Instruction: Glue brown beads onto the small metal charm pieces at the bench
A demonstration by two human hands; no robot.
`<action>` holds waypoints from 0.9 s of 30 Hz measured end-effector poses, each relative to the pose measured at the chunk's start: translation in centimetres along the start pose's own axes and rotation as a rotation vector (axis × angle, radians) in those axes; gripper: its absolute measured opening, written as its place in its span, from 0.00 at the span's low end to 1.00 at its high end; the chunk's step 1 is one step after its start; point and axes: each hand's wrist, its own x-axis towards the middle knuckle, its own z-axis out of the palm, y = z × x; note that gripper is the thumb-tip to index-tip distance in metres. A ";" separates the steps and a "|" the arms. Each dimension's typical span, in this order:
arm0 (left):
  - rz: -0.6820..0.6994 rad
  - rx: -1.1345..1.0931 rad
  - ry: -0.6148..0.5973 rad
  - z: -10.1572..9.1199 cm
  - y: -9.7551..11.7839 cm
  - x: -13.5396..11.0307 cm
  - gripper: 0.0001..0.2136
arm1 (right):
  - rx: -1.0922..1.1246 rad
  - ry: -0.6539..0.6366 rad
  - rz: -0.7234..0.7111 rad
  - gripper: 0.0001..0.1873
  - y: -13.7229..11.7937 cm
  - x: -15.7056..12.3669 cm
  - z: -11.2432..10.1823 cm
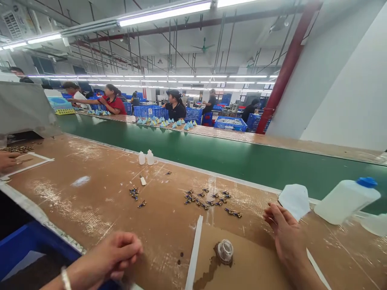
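My left hand [113, 253] rests at the near edge of the brown worktable [99, 201], fingers curled, holding nothing that I can see. My right hand [282, 231] lies flat on the table with fingers loosely together, beside a white folded paper piece [294, 200]. Several small dark blue-and-gold parts [211, 198] are scattered in front of my right hand. A smaller cluster of the same small parts [134, 193] lies further left. A small clear glue cap [225, 250] sits in a dark stain between my hands.
A green conveyor belt [242, 159] runs behind the table. Two small white bottles [146, 157] stand at its edge; a large white jug with a blue cap [347, 200] lies at right. A blue bin [27, 245] sits at bottom left. Another person's hand [7, 160] rests far left; workers sit across.
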 end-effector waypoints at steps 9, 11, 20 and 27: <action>0.312 0.757 -0.029 6.7 4.0 6.3 0.06 | -0.108 -0.059 -0.023 0.26 0.4 -0.6 0.0; 0.386 0.850 -0.029 6.8 4.2 6.4 0.04 | -0.129 -0.075 -0.033 0.26 0.4 -0.9 0.2; 0.503 0.777 -0.123 6.2 5.1 6.5 0.06 | -0.221 -0.102 -0.040 0.27 -0.4 -1.7 1.0; 0.462 0.665 -0.017 3.9 5.0 7.4 0.05 | -0.295 -0.107 -0.030 0.26 -0.4 -1.8 0.7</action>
